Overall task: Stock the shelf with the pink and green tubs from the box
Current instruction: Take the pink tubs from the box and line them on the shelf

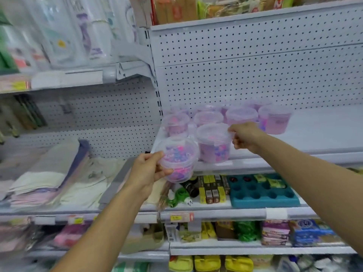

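A: Pink tub [177,160], clear lid — where was it?
B: Clamped in the left hand [146,169], off the shelf [294,154] edge. The right hand [244,137] pinched another tub's [214,143] lid rim there.
A: Any readable labels?
B: None; print too blurred.

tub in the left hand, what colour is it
Clear plastic tub with pink, purple and blue pieces showing through, held by the left hand. Head view.

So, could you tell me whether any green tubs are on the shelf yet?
No, the tubs standing on the shelf all look pink.
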`<state>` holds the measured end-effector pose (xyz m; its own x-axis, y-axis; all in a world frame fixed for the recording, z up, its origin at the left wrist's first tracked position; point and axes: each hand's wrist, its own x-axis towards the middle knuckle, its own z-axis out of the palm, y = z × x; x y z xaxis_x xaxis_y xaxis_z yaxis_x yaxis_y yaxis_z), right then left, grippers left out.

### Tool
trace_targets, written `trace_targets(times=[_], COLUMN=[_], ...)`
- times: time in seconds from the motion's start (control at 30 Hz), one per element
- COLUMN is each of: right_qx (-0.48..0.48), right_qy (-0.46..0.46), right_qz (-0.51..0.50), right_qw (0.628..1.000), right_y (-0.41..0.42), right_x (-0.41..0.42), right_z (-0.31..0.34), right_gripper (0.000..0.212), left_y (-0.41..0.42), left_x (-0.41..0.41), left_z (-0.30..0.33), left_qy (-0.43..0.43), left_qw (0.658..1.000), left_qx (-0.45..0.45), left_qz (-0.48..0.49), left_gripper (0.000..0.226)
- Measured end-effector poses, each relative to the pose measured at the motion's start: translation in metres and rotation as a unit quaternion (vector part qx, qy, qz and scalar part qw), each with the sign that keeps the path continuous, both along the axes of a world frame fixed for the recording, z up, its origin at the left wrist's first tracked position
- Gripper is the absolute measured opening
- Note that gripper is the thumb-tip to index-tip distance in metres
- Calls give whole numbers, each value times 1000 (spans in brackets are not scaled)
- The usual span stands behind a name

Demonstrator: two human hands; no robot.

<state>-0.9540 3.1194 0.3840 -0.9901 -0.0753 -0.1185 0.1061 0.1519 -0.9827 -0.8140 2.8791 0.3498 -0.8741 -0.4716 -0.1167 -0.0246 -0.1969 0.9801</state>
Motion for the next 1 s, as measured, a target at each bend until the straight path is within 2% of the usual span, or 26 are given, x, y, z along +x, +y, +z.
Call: trace_targets(times=[0.13, 0.2, 0.3, 0.37, 0.47, 0.5, 0.6, 0.73, 0.8, 0.9, 1.0], right_qx=[74, 126, 174, 213, 339, 346, 334, 366, 405, 475, 505], right_qy=[29, 78, 238, 266, 272, 290, 335, 360, 382, 416, 444], right_qz=[10, 42, 117, 182, 228, 226, 204, 199, 210, 236, 231], right_qw=[997, 988, 949, 922, 871, 863, 857, 834, 804, 739, 703], right_y=[-20, -25, -28, -27, -23, -24, -26, -26, -24, -19, -16], right_x=[-10, -8, -6, -4, -6, -8, -12, -15, -15, -20, -24], right_z=[5, 4, -1, -6, -12, -15, -16, -15, -15, -15, -16], right_gripper=[7, 17, 37, 36, 76, 78, 66, 65, 76, 98, 102], left_y=[-15, -18, -22, -24, -28, -30, -35, -36, -35, -32, -30], left_x=[-9, -13, -18, -21, -25, -27, -31, -32, -30, -29, -29], left_z=[4, 7, 14, 19, 25, 27, 31, 34, 32, 27, 22], left_qy=[0, 1, 8, 14, 18, 18, 9, 7, 11, 17, 15], left_qw=[1000, 1000, 1000, 1000, 1000, 1000, 1000, 1000, 1000, 1000, 1000], left_qx=[22, 28, 27, 25, 24, 19, -6, -12, 2, 24, 25], left_qz=[0, 2, 1, 1, 0, -5, -18, -18, -14, -7, 0], left_gripper=[39, 36, 28, 24, 26, 26, 22, 17, 16, 19, 22])
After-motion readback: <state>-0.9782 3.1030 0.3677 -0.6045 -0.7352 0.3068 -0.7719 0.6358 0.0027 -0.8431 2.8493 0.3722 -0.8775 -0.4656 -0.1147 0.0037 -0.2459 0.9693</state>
